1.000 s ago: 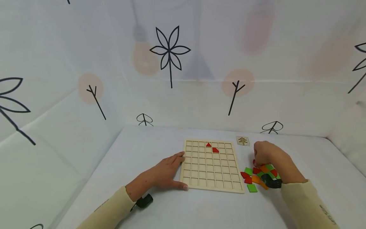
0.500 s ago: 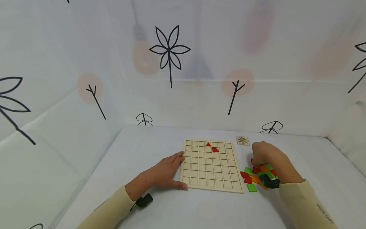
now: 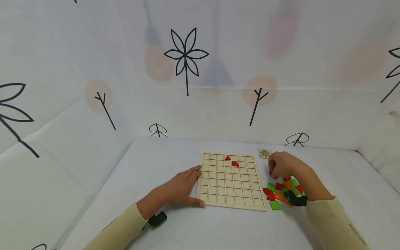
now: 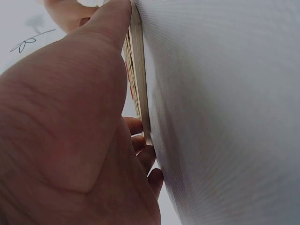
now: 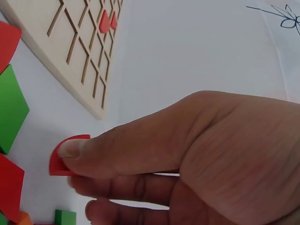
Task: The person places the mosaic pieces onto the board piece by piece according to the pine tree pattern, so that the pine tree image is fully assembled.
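Between thumb and fingertips, my right hand (image 3: 285,165) pinches a red tile (image 5: 55,164) with one curved edge. It is above the table, right of the wooden grid board (image 3: 218,198). My left hand (image 3: 179,187) lies at the board's left side, fingers stretched along that edge and thumb at the near left corner. In the left wrist view the fingertips touch the board's side. Two red pieces lie in the board's upper cells: a triangle (image 3: 228,158) and a piece with a rounded corner (image 3: 235,163).
Loose green, red and orange tiles (image 3: 275,205) are scattered right of the board, partly hidden under my right wrist. A small card (image 3: 264,153) with a tree-like grid pattern lies behind, beside my right hand. White cloth (image 3: 200,90) with plant drawings surrounds the table.
My right hand has lifted from the tile pile and moved slightly left and away, carrying the red tile. The left hand and the board stay put.
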